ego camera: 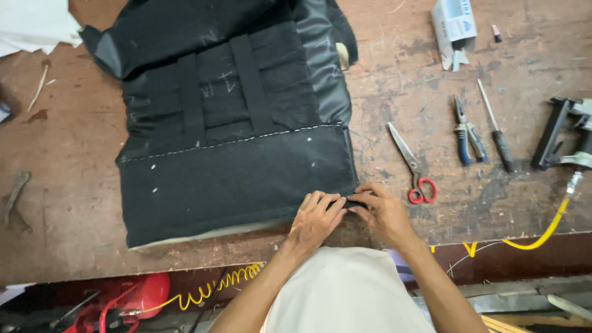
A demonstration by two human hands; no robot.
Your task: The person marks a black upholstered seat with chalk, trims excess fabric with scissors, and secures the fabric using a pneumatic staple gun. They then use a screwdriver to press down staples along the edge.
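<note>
Black cushion cover [234, 166], white dashed stitch line; red-handled scissors [413, 165]; blue-handled pliers [467, 132]; yellow coiled hose [542, 234]; brown table [74, 185].

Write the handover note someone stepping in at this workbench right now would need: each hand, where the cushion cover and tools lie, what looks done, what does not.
Left hand: fingers pressed on the near right corner of the black fabric cushion cover.
Right hand: pinching the same corner's edge, fingertips meeting the left hand's.
The cover lies flat on the brown workbench, straps uppermost, a chalk line across it.
Tools to the right, untouched: red-handled scissors, blue pliers, screwdriver, air stapler on its yellow hose.
Done: cover laid out and marked.
Left: pale padding shows along the near edge; the corner is in hand, not visibly fastened.
</note>
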